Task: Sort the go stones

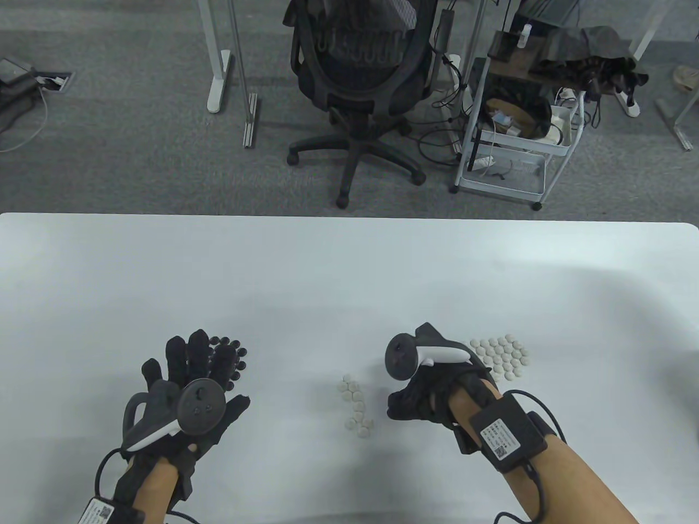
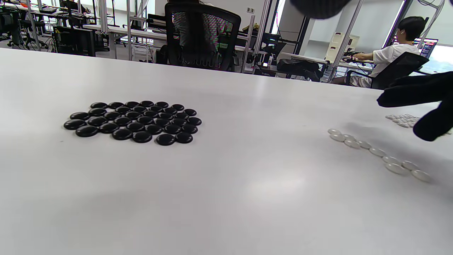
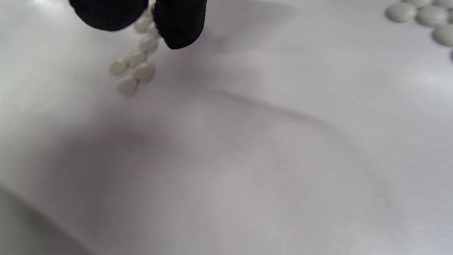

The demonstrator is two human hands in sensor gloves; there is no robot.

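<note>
A patch of black Go stones (image 1: pixel 232 357) (image 2: pixel 134 122) lies on the white table (image 1: pixel 349 273). My left hand (image 1: pixel 202 349) lies over its near-left side with fingers spread and holds nothing. A loose line of white stones (image 1: pixel 356 406) (image 2: pixel 378 152) (image 3: pixel 134 67) lies at the centre. My right hand (image 1: pixel 396 409) hovers just right of this line with its fingers curled. In the right wrist view two fingertips (image 3: pixel 180 21) hang a little apart above the line, and I see no stone between them. A patch of white stones (image 1: pixel 502 357) (image 3: pixel 424 16) lies to the right of that hand.
An office chair (image 1: pixel 355 82) and a white wire cart (image 1: pixel 519 120) stand on the floor beyond the table's far edge. My right hand's fingers show at the right edge of the left wrist view (image 2: pixel 424 106).
</note>
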